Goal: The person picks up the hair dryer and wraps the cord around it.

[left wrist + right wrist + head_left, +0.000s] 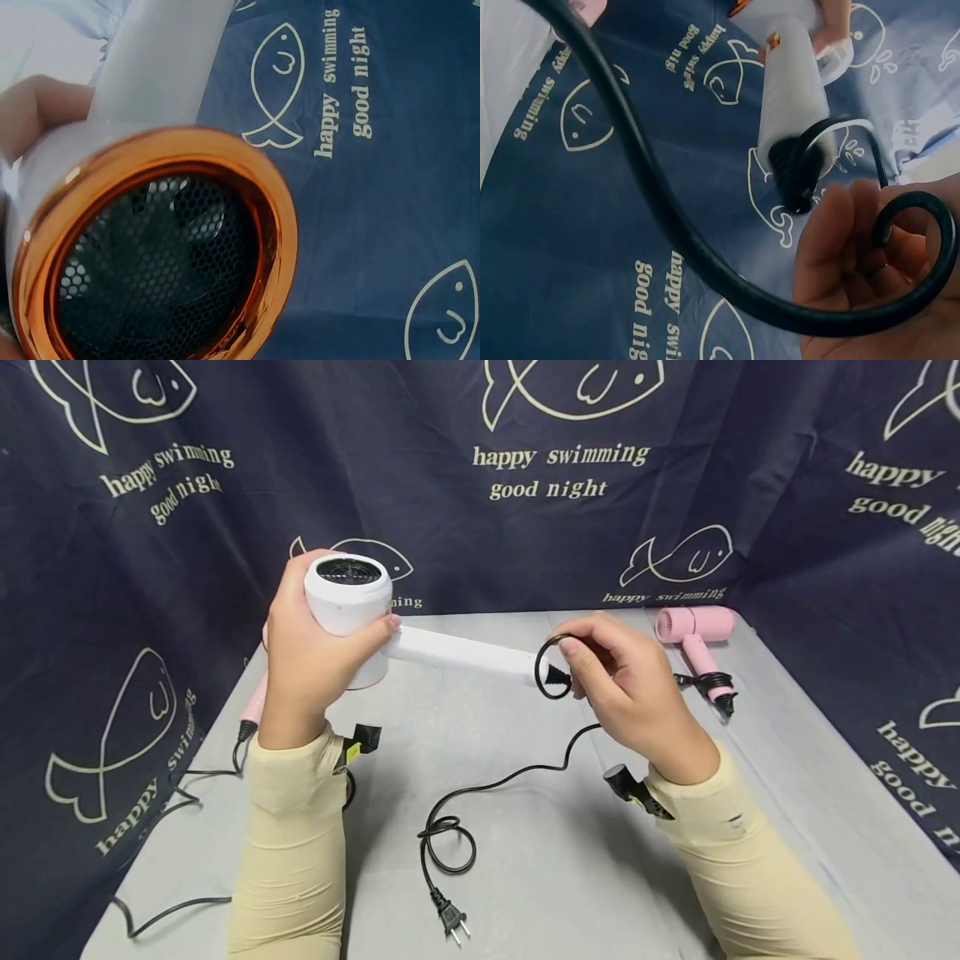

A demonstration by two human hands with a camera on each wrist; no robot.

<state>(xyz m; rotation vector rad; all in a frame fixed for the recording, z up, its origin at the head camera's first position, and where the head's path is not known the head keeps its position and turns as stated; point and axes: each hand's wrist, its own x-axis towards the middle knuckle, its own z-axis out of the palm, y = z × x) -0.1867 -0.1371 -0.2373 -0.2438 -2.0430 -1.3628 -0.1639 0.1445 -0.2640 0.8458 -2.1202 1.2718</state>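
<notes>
My left hand (300, 652) grips the head of a white hair dryer (465, 652), its fingers around the far side and thumb across the near side. The handle points right. In the left wrist view a mesh grille (157, 262) fills the dryer's end inside a shiny copper-coloured ring (277, 225). At the handle's end, my right hand (630, 693) pinches the black power cord (682, 240) between thumb and fingers, and the cord curls in a loop there. The rest trails over the table to a two-pin plug (450, 914) at the front.
A pink hair dryer (697, 625) lies at the back right, its cord wound around its handle. Another pink handle (256, 700) shows behind my left hand, with its black cord (180, 906) running along the left side. Dark printed cloth (420, 443) surrounds the grey table (525, 852).
</notes>
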